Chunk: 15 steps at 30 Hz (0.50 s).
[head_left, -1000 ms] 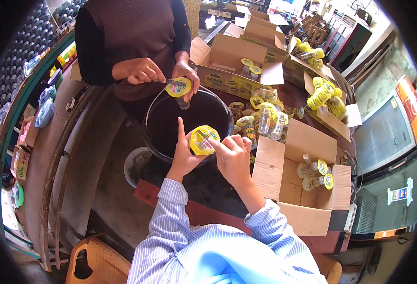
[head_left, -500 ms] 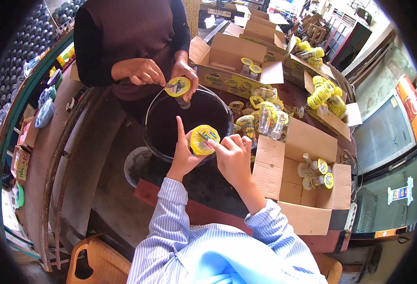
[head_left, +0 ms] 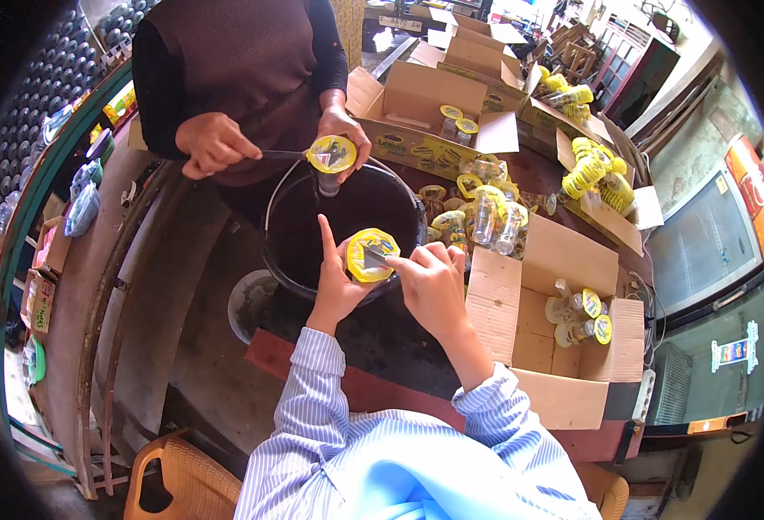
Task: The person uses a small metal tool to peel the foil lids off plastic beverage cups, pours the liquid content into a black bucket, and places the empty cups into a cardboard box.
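Observation:
My left hand (head_left: 337, 286) grips a plastic drink cup (head_left: 366, 243) with a yellow printed film lid, its index finger pointing up beside the rim. A small knife (head_left: 378, 259) is in my right hand (head_left: 435, 282), its blade lying against the lid, which looks partly cut. The cup is over the near side of a large black bucket (head_left: 279, 264) with a wire handle. Across the bucket a co-worker's hand (head_left: 352, 130) holds a similar cup (head_left: 331, 156). The co-worker's other hand (head_left: 217, 143) has a knife (head_left: 279, 154) with its tip at that cup.
Several lidded cups (head_left: 488, 217) lie piled right of the bucket. An open cardboard box (head_left: 564, 399) with a few cups stands nearer on the right. More open boxes (head_left: 421, 95) and stacked cups (head_left: 603, 178) lie beyond. A plastic chair (head_left: 187, 477) is at lower left.
My knife's blade now shows more on the cup's lid, and my right hand has shifted slightly. The co-worker's knife hand has drawn back left, and their cup has moved slightly right.

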Motion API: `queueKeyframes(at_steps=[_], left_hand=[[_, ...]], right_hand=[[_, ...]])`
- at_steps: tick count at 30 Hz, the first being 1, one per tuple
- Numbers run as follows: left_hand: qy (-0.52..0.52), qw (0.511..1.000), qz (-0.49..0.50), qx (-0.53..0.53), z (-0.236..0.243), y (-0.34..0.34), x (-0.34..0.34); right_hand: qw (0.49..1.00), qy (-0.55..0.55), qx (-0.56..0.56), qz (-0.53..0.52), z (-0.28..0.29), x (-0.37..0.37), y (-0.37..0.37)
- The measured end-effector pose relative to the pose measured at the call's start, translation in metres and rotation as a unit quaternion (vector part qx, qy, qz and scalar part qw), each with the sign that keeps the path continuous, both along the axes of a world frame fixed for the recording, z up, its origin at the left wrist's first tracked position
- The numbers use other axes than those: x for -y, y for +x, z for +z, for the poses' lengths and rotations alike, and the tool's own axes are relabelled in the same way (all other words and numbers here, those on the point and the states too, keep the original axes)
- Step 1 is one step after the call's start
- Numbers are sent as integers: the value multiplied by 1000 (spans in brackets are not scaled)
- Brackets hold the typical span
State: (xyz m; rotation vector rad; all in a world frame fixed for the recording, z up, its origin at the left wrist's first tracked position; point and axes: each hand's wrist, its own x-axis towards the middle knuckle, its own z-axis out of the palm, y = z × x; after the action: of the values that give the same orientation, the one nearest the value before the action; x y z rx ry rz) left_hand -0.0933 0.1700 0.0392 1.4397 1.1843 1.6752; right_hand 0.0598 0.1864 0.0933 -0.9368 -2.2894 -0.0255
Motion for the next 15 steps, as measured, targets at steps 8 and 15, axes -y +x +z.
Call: queueKeyframes(at_steps=[8,15], left_hand=[[5,999,41,-28,5,2,1],[11,999,39,-16,3,1,1]], right_hand=[[815,-451,-363,12,-21,-12,6],[711,-503,-487,60,-31,-13,8]])
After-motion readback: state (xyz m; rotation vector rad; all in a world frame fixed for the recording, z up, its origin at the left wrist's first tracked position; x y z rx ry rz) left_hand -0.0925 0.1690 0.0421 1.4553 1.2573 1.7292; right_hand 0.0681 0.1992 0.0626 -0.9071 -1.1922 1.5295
